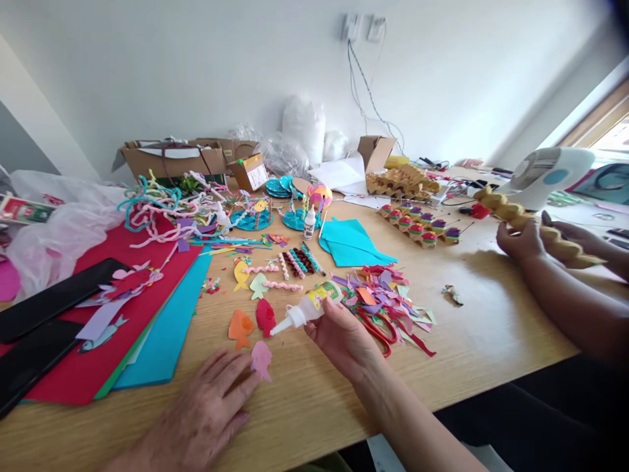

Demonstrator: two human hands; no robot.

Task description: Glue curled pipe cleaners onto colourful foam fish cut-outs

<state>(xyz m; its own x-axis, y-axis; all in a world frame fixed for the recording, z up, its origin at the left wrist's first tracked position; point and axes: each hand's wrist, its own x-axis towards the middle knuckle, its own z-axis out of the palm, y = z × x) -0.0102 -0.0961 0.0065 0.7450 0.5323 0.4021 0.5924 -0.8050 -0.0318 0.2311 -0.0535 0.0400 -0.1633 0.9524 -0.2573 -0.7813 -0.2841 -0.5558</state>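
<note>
My right hand [346, 341] is wrapped round a white glue bottle [309, 307] with a yellow-green label. The bottle's nozzle slants down to the left, beside the red paper fish [266, 318]; whether it touches cannot be made out. My left hand [204, 406] lies low with fingers stretched out, its fingertips at the edge of a pink paper fish [262, 360]. An orange paper fish [240, 327] lies just above those fingers. Farther back, a yellow fish [241, 276] and a pale green fish [258, 286] each have a pink twisted strip beside them.
Red-handled scissors [381, 331] lie by colourful paper scraps [378, 295]. Stacked craft sheets [162, 334] and black phones [59, 295] occupy the left. Another person's hands [525, 242] hold a yellow egg-carton strip [565, 246] at right. Painted egg cartons [417, 224] stand behind.
</note>
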